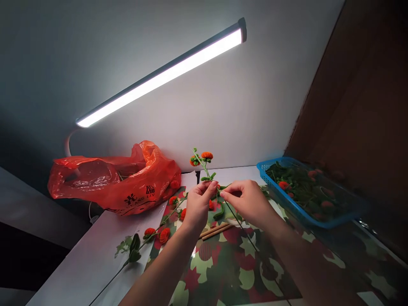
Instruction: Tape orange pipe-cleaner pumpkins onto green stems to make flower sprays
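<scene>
Flower spray held upright between two hands

The worktop fills the lower frame, partly under a patterned cover. A lit lamp slants across the upper centre; below it, at left, slumps a red plastic bag. A blue basket of greenery and orange blooms sits at right. At lower left lies a leafy branch.

At centre, the left hand pinches the flower spray between thumb and forefinger, just below its leaves. The right hand has thumb and forefinger pressed together beside that grip; what lies between them is too small to tell. A thin dark stem slopes down towards lower right.

The spray looks light, its stem stiff yet probably bendable, its surface fuzzy rather than slippery. The stem below the leaves seems the best hold; the soft orange heads, smallest of all, could crush.
</scene>
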`<action>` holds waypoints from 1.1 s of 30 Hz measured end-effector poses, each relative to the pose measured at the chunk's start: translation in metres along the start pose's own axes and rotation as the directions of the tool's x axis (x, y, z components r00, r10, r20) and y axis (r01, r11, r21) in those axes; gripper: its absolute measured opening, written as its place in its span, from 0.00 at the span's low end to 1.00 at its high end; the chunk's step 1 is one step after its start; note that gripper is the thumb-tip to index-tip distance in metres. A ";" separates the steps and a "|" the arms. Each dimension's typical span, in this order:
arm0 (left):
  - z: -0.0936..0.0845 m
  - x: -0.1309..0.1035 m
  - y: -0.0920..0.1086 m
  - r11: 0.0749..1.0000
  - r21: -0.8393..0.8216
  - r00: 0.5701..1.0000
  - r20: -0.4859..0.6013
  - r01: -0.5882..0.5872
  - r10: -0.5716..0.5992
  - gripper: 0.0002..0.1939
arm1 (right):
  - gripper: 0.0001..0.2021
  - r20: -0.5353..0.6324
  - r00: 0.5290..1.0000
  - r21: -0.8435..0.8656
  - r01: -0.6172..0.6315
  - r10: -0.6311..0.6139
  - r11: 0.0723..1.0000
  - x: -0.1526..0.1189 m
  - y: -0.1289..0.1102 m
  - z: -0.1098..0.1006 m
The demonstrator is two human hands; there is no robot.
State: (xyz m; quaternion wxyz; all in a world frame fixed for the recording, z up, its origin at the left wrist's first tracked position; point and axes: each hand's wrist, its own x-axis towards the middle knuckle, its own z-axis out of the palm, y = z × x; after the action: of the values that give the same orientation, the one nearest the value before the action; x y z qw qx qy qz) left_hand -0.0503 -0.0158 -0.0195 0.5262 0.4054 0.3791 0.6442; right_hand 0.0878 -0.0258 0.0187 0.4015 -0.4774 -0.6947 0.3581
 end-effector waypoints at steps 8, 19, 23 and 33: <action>0.006 -0.005 0.006 0.997 0.069 0.994 -0.091 -0.046 0.052 0.11 | 0.11 -0.087 0.994 -0.232 0.047 -0.069 0.972 -0.004 -0.007 0.001; 0.001 -0.002 0.011 0.962 -0.235 0.985 0.139 0.137 -0.106 0.13 | 0.12 0.563 0.826 0.639 -0.422 -0.018 0.643 0.016 0.022 0.003; 0.001 -0.002 0.011 0.955 -0.240 0.978 0.156 0.174 -0.139 0.13 | 0.12 0.474 0.881 0.657 -0.341 -0.016 0.672 0.013 0.016 0.012; -0.001 -0.004 0.011 0.994 -0.017 0.989 0.107 0.108 -0.105 0.07 | 0.14 0.166 0.981 0.438 -0.161 0.096 0.885 0.008 0.007 0.011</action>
State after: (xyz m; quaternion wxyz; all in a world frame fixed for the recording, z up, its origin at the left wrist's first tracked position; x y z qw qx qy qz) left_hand -0.0552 -0.0212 -0.0106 0.5839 0.4120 0.3644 0.5971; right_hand 0.0787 -0.0180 0.0100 0.4265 -0.3903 -0.5865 0.5673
